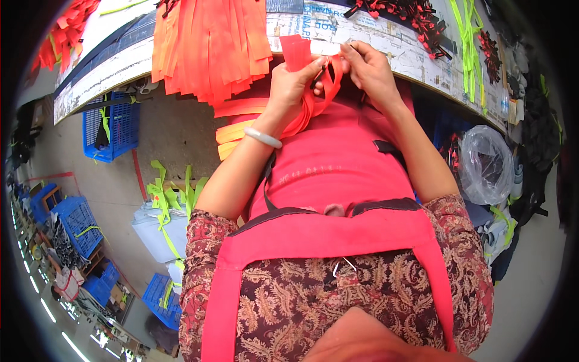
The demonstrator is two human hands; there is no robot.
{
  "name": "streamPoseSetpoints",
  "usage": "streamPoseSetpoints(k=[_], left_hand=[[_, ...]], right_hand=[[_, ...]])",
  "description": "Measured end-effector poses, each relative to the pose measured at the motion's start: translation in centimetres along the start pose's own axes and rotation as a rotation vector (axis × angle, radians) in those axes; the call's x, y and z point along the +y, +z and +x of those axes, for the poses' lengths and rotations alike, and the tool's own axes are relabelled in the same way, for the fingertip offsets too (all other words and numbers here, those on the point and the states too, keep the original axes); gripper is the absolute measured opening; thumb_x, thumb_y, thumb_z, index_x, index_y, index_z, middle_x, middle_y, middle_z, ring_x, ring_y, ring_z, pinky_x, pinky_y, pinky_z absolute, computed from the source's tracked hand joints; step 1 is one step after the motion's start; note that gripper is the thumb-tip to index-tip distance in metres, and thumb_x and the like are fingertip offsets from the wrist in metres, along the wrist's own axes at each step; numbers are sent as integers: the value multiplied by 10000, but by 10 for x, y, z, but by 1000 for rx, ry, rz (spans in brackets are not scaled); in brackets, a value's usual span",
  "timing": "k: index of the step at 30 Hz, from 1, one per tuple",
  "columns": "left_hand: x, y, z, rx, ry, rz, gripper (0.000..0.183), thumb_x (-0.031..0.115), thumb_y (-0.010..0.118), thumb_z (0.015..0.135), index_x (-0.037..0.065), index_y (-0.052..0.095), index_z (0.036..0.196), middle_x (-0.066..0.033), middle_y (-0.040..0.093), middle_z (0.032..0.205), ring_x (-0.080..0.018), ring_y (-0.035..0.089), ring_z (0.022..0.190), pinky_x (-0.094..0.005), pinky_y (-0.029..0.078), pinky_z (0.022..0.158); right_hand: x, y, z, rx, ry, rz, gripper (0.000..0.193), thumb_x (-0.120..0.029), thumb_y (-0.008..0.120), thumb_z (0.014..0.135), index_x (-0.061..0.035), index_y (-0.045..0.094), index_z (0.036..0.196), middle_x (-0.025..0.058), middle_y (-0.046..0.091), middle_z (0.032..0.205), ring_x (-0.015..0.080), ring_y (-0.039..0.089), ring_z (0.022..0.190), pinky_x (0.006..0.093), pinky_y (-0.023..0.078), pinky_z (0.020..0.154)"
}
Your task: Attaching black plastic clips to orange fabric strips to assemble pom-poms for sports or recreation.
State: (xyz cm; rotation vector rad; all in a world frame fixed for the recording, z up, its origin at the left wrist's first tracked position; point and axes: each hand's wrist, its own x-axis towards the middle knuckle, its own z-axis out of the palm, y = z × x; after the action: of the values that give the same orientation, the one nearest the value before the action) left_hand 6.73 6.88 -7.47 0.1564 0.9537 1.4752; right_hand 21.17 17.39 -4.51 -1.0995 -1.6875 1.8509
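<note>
My left hand (291,87) is closed on a bunch of orange-red fabric strips (295,51), near the table's front edge. A flat stack of them sticks up past the thumb. Looped strips (319,104) hang below the hand onto my lap. Close by on the right, my right hand (369,71) pinches the end of one looped strip. A small dark bit shows between the two hands, too small to make out. More orange strips (232,134) lie across my left thigh, under the forearm.
A thick pile of orange strips (208,48) drapes over the edge of the table (386,37). Small red-and-black pieces (416,21) and yellow-green strips (467,42) lie at right. Blue crates (111,127) stand on the floor at left; a clear plastic bag (487,163) is at right.
</note>
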Motion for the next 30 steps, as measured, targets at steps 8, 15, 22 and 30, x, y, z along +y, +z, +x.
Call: streamPoseSetpoints(k=[8, 15, 22, 30], left_hand=[[12, 13, -40, -94, 405, 244, 113, 87, 685, 873, 2, 691, 947, -7, 663, 826, -59, 594, 725, -195, 469, 642], [16, 12, -46, -87, 471, 390, 93, 42, 670, 873, -2, 676, 954, -8, 665, 834, -64, 585, 734, -207, 484, 653], [22, 15, -53, -113, 458, 378, 66, 44, 658, 882, 1, 653, 932, 13, 621, 778, -39, 528, 673, -194, 428, 582], [26, 19, -60, -156, 431, 372, 33, 34, 617, 900, 3, 621, 891, 26, 571, 748, -35, 485, 657, -193, 392, 574]], right_hand=[[-26, 18, -46, -34, -116, -80, 210, -216, 647, 923, -7, 658, 917, -17, 618, 799, 48, 547, 781, 195, 440, 721], [-30, 19, -49, -55, -359, -374, 173, -163, 735, 838, -24, 667, 916, -4, 613, 855, 61, 523, 742, 214, 424, 665], [-40, 32, -55, -44, -414, -262, 145, -115, 732, 831, -12, 641, 877, 15, 577, 820, 70, 525, 710, 207, 422, 606], [-45, 32, -60, -66, -518, -372, 145, -80, 721, 830, 9, 615, 875, 53, 579, 817, 105, 573, 720, 226, 470, 619]])
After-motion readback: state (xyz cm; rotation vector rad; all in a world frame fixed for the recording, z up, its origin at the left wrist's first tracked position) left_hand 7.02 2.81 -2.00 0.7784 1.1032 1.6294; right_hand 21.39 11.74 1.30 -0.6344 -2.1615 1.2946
